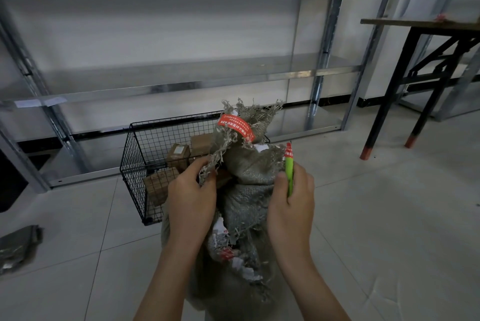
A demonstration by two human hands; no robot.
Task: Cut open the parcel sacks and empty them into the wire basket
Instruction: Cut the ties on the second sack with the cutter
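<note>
The sack (249,191) stands on the floor just near of the basket (135,154), and its frayed top looks cut open. The left hand (191,198) pinches the torn edge. The right hand (292,206) is curled round a green cutter (289,172) and presses against the cloth. A few boxes (178,156) lie in the basket, and a flat sack (19,245) lies on the floor far left. I'd guess that one is emptied; this one is yet to be tipped out.

White printed characters on the red tape (235,126) round the sack (249,172), upside down, none legible.
</note>
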